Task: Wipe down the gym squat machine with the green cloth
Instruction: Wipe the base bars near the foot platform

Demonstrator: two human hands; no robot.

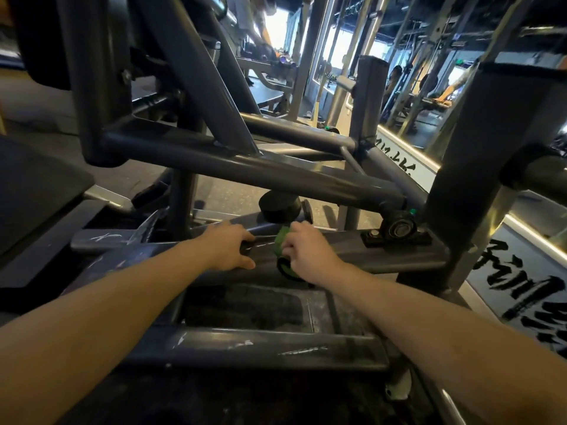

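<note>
Pad (36, 185): black, far left, well apart from your hands.

Left arm: your bare forearm ran from the lower-left corner up and to the right, nearly straight.

Left hand (228, 247): palm down on the bar (383, 254), a scuffed grey crossbeam low on the machine (214, 161). Your fingers curled over its top and far edge and your thumb lay along the near face. You gripped the bar itself.

Stopper (279, 207): round black rubber, above the bar, just beyond the cloth.

Cloth (283, 237): green, bunched and wrapped over the bar, just right of your left hand. Most of it was hidden under your right hand, with green showing at the top and at the bar's lower edge.

Right hand (310, 250): knuckles up, fingers bent tight round the cloth and pressing it to the bar. Your forearm came in from the lower-right corner.

Bearing (399, 229): black, bolted on the bar, right of your right hand.

Mirror (429, 87): upper right, showing racks.
</note>
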